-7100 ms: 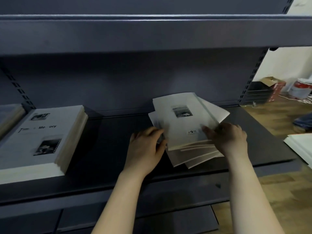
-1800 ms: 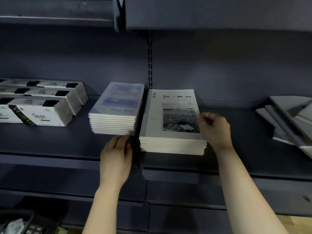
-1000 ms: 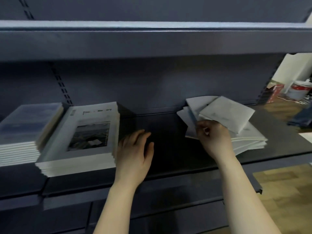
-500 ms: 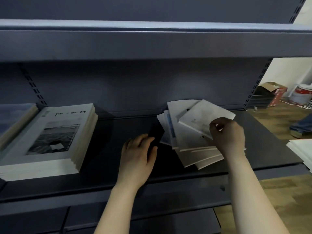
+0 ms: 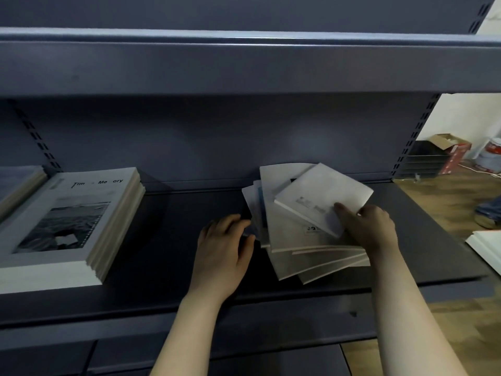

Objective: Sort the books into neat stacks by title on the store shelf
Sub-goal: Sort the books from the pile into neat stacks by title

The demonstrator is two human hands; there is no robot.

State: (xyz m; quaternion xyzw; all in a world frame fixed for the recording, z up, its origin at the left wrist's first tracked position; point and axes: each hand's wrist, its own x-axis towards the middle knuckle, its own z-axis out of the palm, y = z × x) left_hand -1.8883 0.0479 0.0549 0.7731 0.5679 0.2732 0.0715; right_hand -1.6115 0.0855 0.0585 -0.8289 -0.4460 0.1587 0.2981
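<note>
Far left of the fanned pile (image 5: 295, 256), the squared "Time Memory" stack (image 5: 70, 226) lies on the shelf (image 5: 168, 240). The left hand (image 5: 222, 251), fingers loosely extended and gripping nothing, has slid across bare shelf to touch the pile's left edge. At the pile's top right, the right hand (image 5: 371, 229) still pinches the uppermost book (image 5: 322, 196), thumb above. Judged: the pile is now braced for pulling that book free.
</note>
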